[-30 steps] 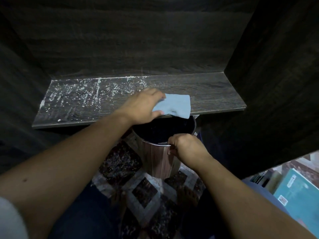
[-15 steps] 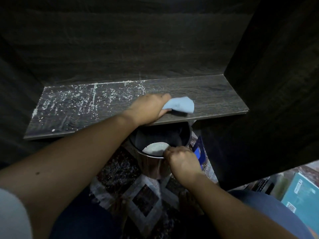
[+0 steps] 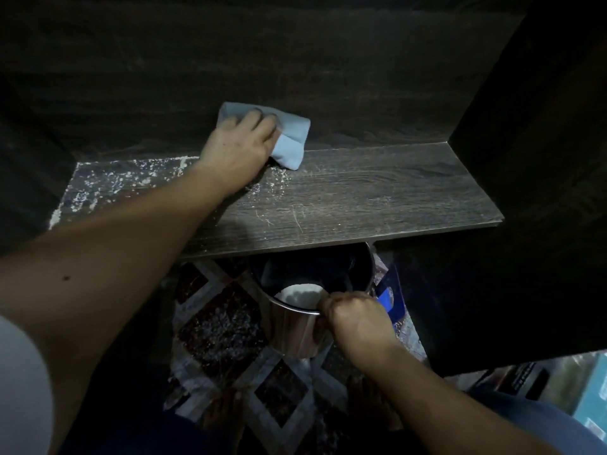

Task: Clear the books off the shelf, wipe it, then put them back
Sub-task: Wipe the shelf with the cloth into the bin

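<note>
My left hand [image 3: 239, 149] flat on cloth [image 3: 292, 141], shelf [image 3: 377, 198] back, upper centre: likely to pull crumbs [image 3: 108, 187] forward. My right hand [image 3: 356, 318] grips bin [image 3: 295, 333] rim below, catching.

The person wears a pale grey short sleeve [image 3: 19, 382] on the left arm; it shows far below the left end of the shelf [image 3: 361, 198]. Both forearms are bare down to the left hand [image 3: 241, 144] and the right hand [image 3: 356, 318]. The left forearm has one small dark mole [image 3: 66, 278], below the shelf's front edge. Dark blue trousers [image 3: 538, 428] cover the legs, lower still under the shelf.
</note>
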`<state>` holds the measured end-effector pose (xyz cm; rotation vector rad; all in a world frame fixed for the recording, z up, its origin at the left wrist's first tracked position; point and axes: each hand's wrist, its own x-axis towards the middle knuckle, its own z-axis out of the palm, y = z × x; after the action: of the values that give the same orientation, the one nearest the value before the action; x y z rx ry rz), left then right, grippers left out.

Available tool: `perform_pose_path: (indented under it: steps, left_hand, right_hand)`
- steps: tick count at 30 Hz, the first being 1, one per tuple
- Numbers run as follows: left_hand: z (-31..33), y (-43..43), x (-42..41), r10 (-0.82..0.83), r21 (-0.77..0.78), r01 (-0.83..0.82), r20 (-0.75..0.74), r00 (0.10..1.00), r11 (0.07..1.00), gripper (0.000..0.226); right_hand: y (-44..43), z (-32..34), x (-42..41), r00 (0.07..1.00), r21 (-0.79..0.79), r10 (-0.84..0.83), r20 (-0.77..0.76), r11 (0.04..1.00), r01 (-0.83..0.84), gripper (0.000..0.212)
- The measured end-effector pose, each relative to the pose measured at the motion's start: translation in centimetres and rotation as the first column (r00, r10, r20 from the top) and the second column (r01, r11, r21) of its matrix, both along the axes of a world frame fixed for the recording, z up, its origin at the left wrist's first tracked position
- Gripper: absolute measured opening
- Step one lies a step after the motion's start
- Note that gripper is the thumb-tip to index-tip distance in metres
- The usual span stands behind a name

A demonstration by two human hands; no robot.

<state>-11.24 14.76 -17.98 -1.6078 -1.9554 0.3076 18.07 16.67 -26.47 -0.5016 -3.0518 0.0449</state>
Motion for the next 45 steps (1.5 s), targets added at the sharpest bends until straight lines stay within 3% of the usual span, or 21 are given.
perform_pose_path:
  steps: [4,9,14,17,21,28,32,40,45]
  left_hand:
    - [-0.3,0.7,0.5,0.054,0.004,-0.055,0.079,0.995,0.998,0.042]
    - [-0.9,1.6,2.2,0.215,-0.171,-0.183,0.188,0.958,0.968,0.052]
    - [-1.0,2.4,2.6,0.297,-0.227,-0.199,0.585,0.755,0.953,0.056]
    - [-1.2,2.5,2.2,0.252,-0.183,-0.173,0.716,0.651,0.968,0.051]
    - [-1.8,1.9,2.0,0.225,-0.155,-0.163,0.705,0.673,0.974,0.051]
    - [-2.3,-0.1,4.3,0.171,-0.096,-0.145,0.687,0.706,0.985,0.049]
    - [-1.6,-0.9,5.9,0.176,-0.125,-0.124,0.666,0.725,0.984,0.044]
    - [-2.0,-3.2,9.8,0.137,-0.067,-0.126,0.675,0.725,0.99,0.037]
    - [-2.3,-4.6,12.6,0.149,-0.042,-0.161,0.646,0.748,0.986,0.038]
  right_hand:
    - [0.3,-0.7,-0.2,0.999,-0.091,-0.04,0.029,0.995,0.043,0.013]
    - [-0.2,0.4,-0.5,0.991,-0.134,-0.007,0.13,0.991,0.025,0.019]
    - [-0.3,0.3,-0.3,0.996,-0.171,-0.02,0.089,0.985,0.035,0.019]
    - [-0.3,-0.1,0.0,0.998,-0.171,-0.011,0.06,0.985,0.021,0.022]
    - [-0.3,0.0,0.2,0.995,-0.114,-0.002,0.096,0.993,0.013,0.013]
    - [0.1,0.0,0.3,0.997,-0.088,0.011,0.074,0.996,-0.004,0.035]
    - [-0.5,0.5,0.5,0.998,-0.093,0.008,0.069,0.996,-0.002,0.019]
    - [-1.1,1.2,1.4,0.994,-0.091,0.083,0.077,0.993,-0.076,0.022]
    - [-1.6,1.8,1.9,0.983,-0.075,0.08,0.166,0.995,-0.068,0.027]
